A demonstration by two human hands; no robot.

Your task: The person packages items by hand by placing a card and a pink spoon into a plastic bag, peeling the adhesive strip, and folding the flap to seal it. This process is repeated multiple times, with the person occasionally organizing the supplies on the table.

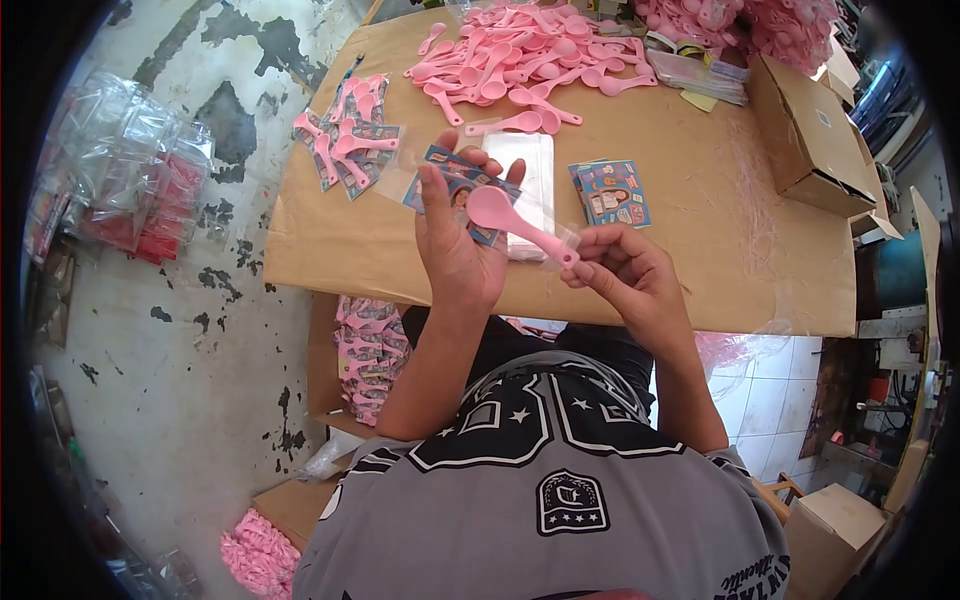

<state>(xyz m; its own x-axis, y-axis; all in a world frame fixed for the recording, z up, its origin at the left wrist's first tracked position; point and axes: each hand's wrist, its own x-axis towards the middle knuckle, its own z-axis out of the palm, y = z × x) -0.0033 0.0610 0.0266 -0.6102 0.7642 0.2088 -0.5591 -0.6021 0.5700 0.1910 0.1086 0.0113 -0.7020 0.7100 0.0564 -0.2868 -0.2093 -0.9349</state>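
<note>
My left hand (462,240) is closed around a clear plastic bag with a blue printed card (448,164) in it, palm turned up. Across that card lies a pink spoon (518,222), bowl toward my left fingers and handle pointing right. At the handle's holed end, my right hand (632,270) pinches with thumb and forefinger, right at the edge of the clear plastic. A stack of clear bags (536,165) lies on the table just beyond my hands. To its right sits a small pile of blue printed cards (612,192).
A large heap of loose pink spoons (530,60) covers the table's far side. Bagged spoons with cards (348,145) lie at the left. An open cardboard box (812,135) stands at the right edge, near packs of plastic bags (698,75). Below the table is a box of packed spoons (368,350).
</note>
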